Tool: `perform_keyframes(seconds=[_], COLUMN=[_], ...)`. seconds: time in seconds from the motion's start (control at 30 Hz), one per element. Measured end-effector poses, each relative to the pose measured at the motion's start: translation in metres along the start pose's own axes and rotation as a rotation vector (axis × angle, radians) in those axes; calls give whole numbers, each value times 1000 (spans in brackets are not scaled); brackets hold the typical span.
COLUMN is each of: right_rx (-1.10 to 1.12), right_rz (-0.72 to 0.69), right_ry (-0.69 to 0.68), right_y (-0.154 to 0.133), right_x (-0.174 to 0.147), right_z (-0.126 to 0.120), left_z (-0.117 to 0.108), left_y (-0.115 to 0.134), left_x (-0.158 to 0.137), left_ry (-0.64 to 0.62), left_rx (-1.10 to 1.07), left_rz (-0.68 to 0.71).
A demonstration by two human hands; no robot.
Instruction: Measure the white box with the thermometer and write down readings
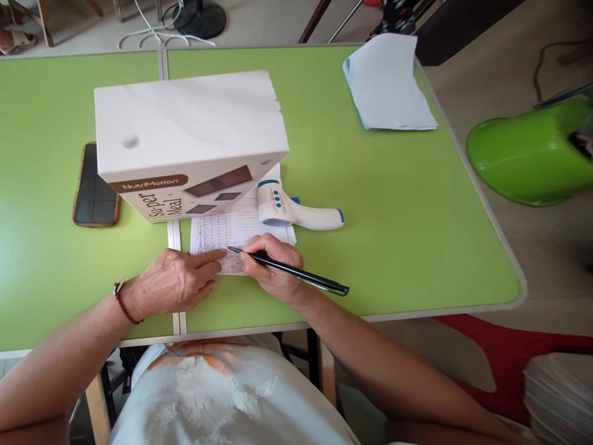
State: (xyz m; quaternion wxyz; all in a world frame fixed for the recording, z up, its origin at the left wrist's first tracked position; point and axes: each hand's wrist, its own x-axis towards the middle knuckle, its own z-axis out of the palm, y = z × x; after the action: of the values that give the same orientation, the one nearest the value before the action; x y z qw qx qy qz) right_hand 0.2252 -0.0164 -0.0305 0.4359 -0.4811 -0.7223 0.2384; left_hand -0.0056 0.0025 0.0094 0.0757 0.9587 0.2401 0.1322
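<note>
My right hand [273, 266] grips a black pen [301, 270], its tip over the lower part of a sheet of paper [210, 238] covered in small handwriting. My left hand [178, 278] rests on the table with fingers stretched out, the index finger on the paper close to the pen tip. Behind the hands stands a white NutriMotion box [189, 123], which hides the upper part of the sheet. A white and blue infrared thermometer [296, 210] lies partly on the paper's right side.
A phone in a brown case [96, 188] lies left of the box on the green table [393, 235]. Folded white paper [389, 83] sits at the far right corner. Beyond the right edge is a green bin [523, 157]. Cables [157, 34] trail on the floor behind.
</note>
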Motion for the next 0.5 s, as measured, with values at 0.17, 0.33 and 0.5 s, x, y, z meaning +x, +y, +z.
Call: perform_keyframes(seconds=[0.17, 0.33, 0.5], right_rx=[6, -2, -9], right_rz=[-35, 1, 17], right_ry=[14, -2, 27], right_y=[-1, 0, 1], right_x=[2, 0, -1], right_z=[-1, 0, 0], left_z=[0, 0, 0], left_y=[0, -1, 0], left_x=[0, -1, 0], left_ry=[20, -14, -1], left_rx=[-15, -38, -8], left_rz=[1, -4, -3])
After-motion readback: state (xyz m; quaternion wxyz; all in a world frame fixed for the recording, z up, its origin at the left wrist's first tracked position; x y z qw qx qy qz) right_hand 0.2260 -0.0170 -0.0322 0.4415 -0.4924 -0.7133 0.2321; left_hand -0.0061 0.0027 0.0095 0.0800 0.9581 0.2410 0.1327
